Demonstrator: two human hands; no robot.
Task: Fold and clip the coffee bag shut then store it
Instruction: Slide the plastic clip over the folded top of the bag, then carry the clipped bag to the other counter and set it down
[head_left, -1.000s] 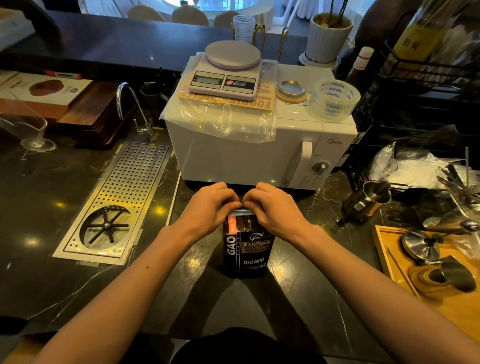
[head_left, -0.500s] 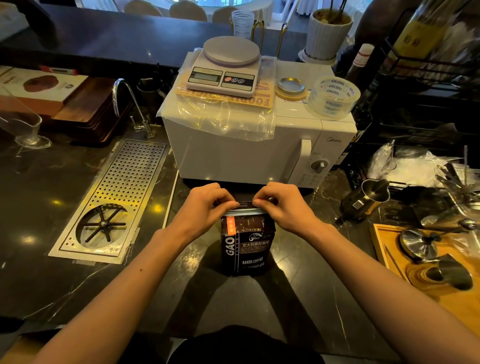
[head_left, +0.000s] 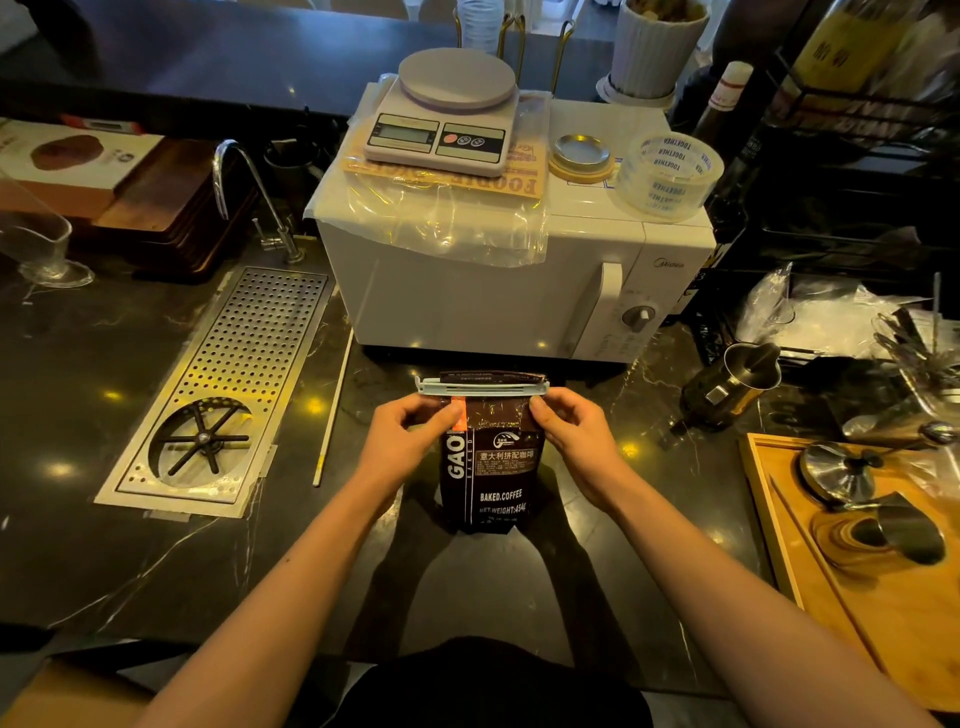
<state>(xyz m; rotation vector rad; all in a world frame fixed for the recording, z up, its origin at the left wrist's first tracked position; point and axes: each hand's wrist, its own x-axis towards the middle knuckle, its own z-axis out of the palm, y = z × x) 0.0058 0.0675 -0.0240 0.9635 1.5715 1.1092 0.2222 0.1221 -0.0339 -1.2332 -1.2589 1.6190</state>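
A dark brown coffee bag (head_left: 491, 478) with white lettering stands upright on the black marble counter (head_left: 104, 519), in front of the microwave. A pale blue-grey clip (head_left: 483, 387) runs across the bag's top, with a strip of the bag showing above it. My left hand (head_left: 410, 436) pinches the bag's upper left side just under the clip. My right hand (head_left: 576, 434) pinches the upper right side the same way.
A white microwave (head_left: 493, 291) with a kitchen scale (head_left: 447, 114) and tape roll (head_left: 670, 171) on top stands just behind the bag. A perforated steel drip tray (head_left: 223, 395) lies at left, a metal pitcher (head_left: 732, 384) and wooden tray (head_left: 857, 571) with steel tools at right.
My hands covered the bag's top before; now they have slid apart and down to its sides, and the clip shows across the top. The bag top stands taller.
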